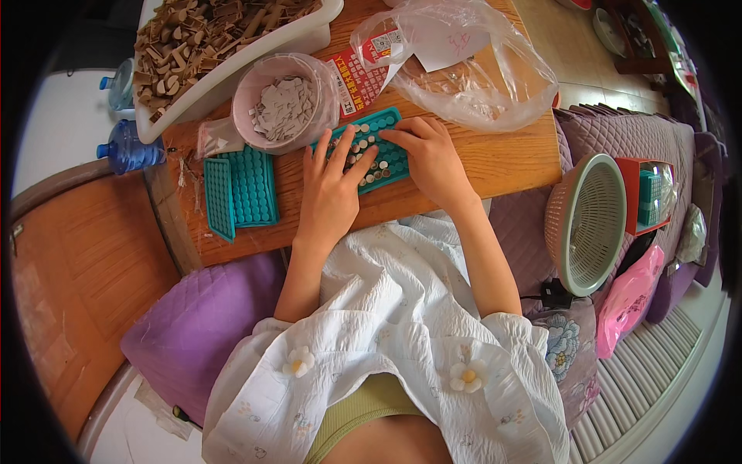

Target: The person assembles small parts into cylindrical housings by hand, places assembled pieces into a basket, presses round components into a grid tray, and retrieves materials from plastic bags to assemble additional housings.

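Observation:
On the wooden table, a teal tray point(396, 162) with rows of round pockets lies under both hands. Small round silvery discs point(376, 165) are scattered over its left and middle part, some in pockets and some loose. My left hand point(332, 189) rests over the left end of the tray, fingers spread, fingertips among the discs. From the right, my right hand point(433, 158) reaches over the tray with bent fingers a little apart, its fingertips touching near the upper middle. No object shows in it. What lies beneath the palms is hidden.
Left of my hands, two more teal pocketed trays point(253, 185) overlap. A pink bucket point(241, 108) of pale grey pieces and a white bin point(328, 15) of brown pieces stand behind. A clear plastic bag point(502, 100) lies back right; a basket point(572, 232) sits right of the table.

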### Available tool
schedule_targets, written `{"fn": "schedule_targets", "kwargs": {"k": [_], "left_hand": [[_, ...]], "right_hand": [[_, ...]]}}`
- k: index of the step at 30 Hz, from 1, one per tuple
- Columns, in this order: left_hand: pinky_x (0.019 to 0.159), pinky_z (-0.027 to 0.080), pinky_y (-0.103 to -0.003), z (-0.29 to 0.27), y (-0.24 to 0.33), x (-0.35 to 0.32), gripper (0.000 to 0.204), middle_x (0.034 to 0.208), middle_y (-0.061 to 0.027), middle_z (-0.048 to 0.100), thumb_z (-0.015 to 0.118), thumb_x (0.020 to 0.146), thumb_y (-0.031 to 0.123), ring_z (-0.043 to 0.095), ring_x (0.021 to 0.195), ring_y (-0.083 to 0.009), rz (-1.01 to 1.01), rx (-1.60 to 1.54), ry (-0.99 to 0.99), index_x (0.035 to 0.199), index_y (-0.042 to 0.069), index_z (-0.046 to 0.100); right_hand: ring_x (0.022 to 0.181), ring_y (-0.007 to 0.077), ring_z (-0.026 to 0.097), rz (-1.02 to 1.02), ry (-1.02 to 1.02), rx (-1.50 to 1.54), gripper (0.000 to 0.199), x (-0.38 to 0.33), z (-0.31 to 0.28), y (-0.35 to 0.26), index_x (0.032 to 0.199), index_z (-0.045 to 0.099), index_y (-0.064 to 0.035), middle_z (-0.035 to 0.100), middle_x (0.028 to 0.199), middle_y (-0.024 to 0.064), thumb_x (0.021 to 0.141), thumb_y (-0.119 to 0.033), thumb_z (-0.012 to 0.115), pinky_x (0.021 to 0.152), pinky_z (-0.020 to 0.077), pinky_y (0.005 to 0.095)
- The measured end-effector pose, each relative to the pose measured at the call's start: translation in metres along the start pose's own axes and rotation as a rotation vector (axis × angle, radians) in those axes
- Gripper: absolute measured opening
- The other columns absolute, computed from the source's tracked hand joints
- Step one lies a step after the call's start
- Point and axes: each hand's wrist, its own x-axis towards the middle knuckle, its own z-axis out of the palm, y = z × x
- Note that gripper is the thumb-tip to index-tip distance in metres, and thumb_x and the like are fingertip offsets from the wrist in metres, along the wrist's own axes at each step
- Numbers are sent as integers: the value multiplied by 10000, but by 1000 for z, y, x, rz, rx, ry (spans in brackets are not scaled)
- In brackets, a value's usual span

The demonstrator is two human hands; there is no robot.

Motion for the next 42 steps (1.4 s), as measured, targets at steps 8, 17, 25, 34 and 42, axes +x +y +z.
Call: {"fn": "schedule_targets", "kwargs": {"k": [8,17,25,34,42], "left_hand": [[976,378,-374,-13,-9,-10,463,1238,-129,500,427,752,-103,449,1175,-319,-141,-317,215,1159,59,577],[969,372,-403,-15,-24,-24,397,1174,-116,542,463,729,-17,480,1109,-317,-57,-281,249,1091,46,614],[1020,282,-488,-13,-17,-19,386,1216,-117,506,478,739,76,425,1162,-326,10,-280,176,1100,90,612],[988,237,-584,-6,-8,-9,394,1295,-123,440,511,729,190,370,1191,-364,55,-83,87,1102,125,619],[982,242,-585,-4,-4,-6,395,1308,-119,433,520,731,197,363,1195,-364,37,-65,68,1107,128,619]], "right_hand": [[948,262,516,0,3,19,317,-1,1,2,971,651,-91,574,967,62,707,20,513,886,399,369],[1080,305,464,-7,30,-63,428,-10,0,-9,1079,618,-158,525,1132,92,698,14,527,931,374,399],[1117,309,454,-106,6,-118,426,-17,7,-9,1065,642,-177,520,1186,93,689,-3,543,946,367,428],[1071,290,508,-98,84,-93,413,-21,12,-3,1032,646,-142,574,1112,89,666,31,560,899,415,410],[1061,291,509,-93,99,-90,429,-22,12,-3,1028,642,-129,576,1108,84,649,51,557,889,424,406]]}}
